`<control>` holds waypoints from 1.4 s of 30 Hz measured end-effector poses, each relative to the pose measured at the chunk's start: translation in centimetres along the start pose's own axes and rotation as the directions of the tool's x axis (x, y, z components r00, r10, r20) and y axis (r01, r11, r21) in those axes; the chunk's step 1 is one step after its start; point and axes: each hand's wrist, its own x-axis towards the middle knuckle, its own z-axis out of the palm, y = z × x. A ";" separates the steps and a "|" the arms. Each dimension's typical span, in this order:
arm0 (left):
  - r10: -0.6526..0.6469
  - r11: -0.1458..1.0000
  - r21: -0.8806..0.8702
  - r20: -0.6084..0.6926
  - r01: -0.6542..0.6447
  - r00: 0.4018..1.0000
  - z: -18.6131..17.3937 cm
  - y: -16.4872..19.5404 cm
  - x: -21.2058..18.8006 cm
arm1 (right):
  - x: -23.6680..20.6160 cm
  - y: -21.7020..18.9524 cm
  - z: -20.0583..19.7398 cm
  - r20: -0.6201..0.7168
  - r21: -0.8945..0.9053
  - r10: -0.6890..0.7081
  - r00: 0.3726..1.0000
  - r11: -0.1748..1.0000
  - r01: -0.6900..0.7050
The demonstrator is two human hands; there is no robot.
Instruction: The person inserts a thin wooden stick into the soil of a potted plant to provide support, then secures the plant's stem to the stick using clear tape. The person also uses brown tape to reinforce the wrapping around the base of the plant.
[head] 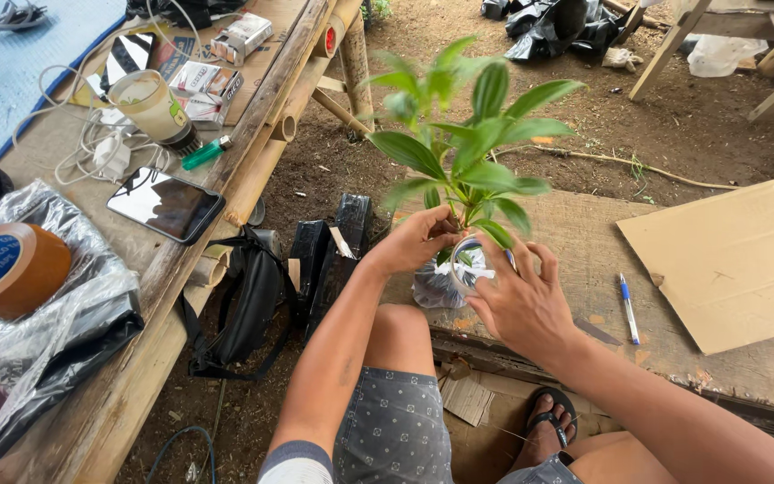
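A small green plant [463,134] with long leaves stands at the near edge of a low wooden board [575,242]. Its root ball sits in a clear plastic bag [432,289]. My left hand [416,240] grips the stem at the base of the leaves. My right hand [520,300] holds a roll of clear tape [466,264] against the top of the bag, fingers curled round it. My knees and a sandalled foot show below.
A sheet of cardboard [736,260] and a blue pen [627,307] lie on the board at right. The bamboo-edged bench at left carries a phone [166,204], a cup [156,109], a green lighter [205,153], cables, a brown tape roll [6,267] and plastic bags. A black bag [248,300] lies on the dirt.
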 end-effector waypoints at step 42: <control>-0.198 0.148 -0.943 -0.323 -0.298 0.925 15.5 1.2 -4.0 | -1.2 8.4 -1.7 0.338 0.839 0.226 0.914 0.368 -0.401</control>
